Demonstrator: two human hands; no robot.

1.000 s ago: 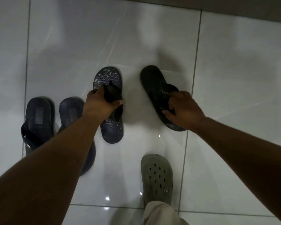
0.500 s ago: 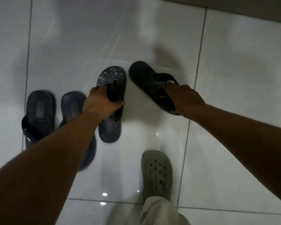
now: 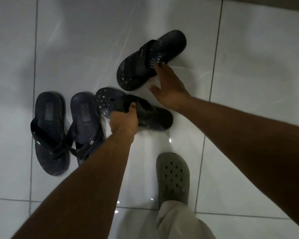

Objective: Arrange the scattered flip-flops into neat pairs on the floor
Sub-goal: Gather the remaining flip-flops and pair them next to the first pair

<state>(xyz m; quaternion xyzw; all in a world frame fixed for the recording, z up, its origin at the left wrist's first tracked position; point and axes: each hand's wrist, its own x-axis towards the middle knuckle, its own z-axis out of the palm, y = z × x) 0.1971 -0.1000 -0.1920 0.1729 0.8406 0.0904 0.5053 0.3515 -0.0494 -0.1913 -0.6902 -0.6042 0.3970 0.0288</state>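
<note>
I see my left hand (image 3: 126, 120) with its fingers clamped on the strap of a black flip-flop (image 3: 136, 110), which lies with its long axis slanting from upper left to lower right, one end just beside the navy pair (image 3: 66, 130). Half a second ago that flip-flop ran nearly straight up and down the frame; now it has swung well round. The second black flip-flop (image 3: 151, 59) sits on the white tiled floor (image 3: 76, 49) further out, its long axis running from lower left to upper right, whereas before it leaned the other way. My right hand (image 3: 169, 87) has its fingers spread apart, the tips seeming to touch that flip-flop's edge, though blur makes contact hard to confirm. The navy pair lies side by side, long axes roughly parallel. A grey-green clog (image 3: 173, 176) is on my foot near the bottom.
</note>
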